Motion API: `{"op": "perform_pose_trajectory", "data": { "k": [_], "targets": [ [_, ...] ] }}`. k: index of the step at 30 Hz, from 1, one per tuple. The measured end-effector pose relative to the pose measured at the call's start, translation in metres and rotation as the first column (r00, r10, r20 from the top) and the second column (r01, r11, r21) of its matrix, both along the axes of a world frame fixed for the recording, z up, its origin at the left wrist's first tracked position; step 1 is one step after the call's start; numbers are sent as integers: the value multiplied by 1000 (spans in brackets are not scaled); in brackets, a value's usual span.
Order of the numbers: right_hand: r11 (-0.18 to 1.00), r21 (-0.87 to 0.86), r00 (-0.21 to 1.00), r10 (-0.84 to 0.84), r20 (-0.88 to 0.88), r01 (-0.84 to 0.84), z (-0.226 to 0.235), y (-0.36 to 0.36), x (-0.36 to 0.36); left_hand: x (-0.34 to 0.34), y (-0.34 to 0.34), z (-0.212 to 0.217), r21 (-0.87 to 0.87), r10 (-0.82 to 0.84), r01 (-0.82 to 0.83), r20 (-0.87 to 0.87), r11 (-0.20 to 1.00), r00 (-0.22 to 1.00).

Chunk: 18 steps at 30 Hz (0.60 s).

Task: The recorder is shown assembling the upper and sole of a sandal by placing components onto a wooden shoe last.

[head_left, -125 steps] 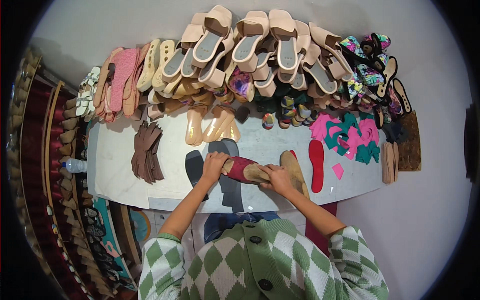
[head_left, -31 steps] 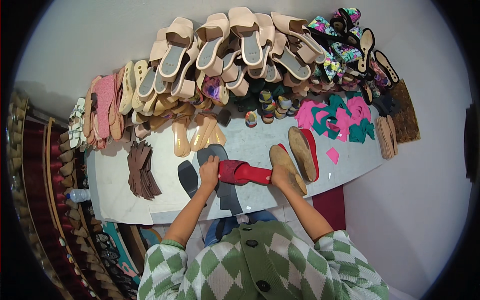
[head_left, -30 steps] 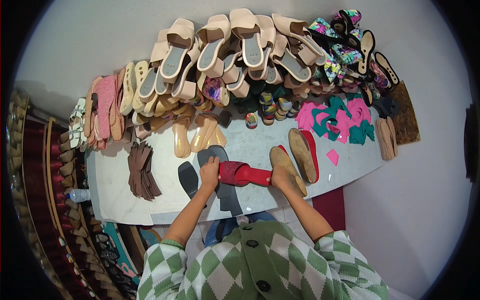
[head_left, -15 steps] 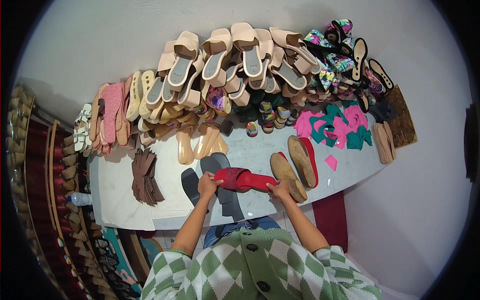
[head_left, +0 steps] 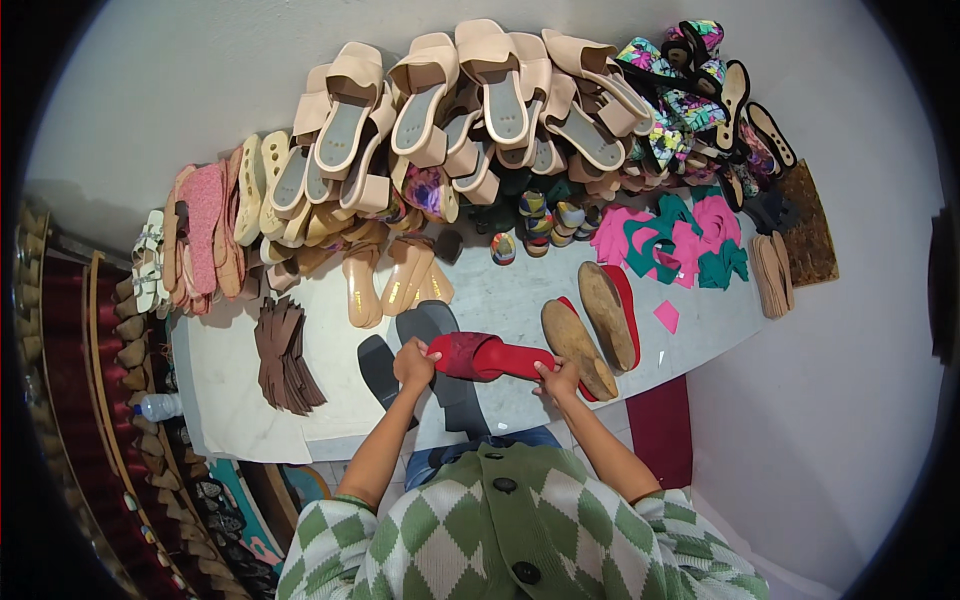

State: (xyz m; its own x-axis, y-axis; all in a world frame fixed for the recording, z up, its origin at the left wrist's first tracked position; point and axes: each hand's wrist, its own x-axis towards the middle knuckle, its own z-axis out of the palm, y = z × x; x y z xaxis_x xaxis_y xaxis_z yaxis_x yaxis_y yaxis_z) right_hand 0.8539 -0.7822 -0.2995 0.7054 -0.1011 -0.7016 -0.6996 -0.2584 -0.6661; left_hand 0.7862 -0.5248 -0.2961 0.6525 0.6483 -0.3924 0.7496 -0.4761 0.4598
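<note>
Between my two hands a red slide sandal (head_left: 512,361) with a darker red strap is held crosswise over the table's front part. My left hand (head_left: 413,365) grips its toe end by the strap, the thumb on top. At the heel end my right hand (head_left: 558,379) pinches the red sole. Under and beside my left hand lie dark grey sole pieces (head_left: 428,319) and another dark sole (head_left: 378,366). Just right of my right hand, two wooden shoe lasts (head_left: 570,340) (head_left: 608,310) rest with red soles against them.
Beige heeled sandals (head_left: 420,110) are piled along the wall, with patterned sandals (head_left: 690,95) at right. Pink and green cut pieces (head_left: 665,240), brown strips (head_left: 285,360) and tan insoles (head_left: 363,285) lie on the table (head_left: 235,395). A rack of lasts (head_left: 140,380) stands left.
The view has shifted slightly. Both hands keep hold of the red sandal in nearly the same place; my right fingers have shifted a little at the heel end.
</note>
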Motion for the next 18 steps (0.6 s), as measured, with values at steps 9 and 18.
{"op": "perform_pose_trajectory", "data": {
  "k": [9, 18],
  "targets": [
    [860, -327, 876, 456, 154, -391, 19, -14, 12, -3, -3, 7, 113, -96, 94, 18, 989, 995],
    [265, -777, 227, 961, 160, -572, 73, 1, 18, -6, -10, 36, 491, -569, 485, 27, 724, 822]
  ]
}}
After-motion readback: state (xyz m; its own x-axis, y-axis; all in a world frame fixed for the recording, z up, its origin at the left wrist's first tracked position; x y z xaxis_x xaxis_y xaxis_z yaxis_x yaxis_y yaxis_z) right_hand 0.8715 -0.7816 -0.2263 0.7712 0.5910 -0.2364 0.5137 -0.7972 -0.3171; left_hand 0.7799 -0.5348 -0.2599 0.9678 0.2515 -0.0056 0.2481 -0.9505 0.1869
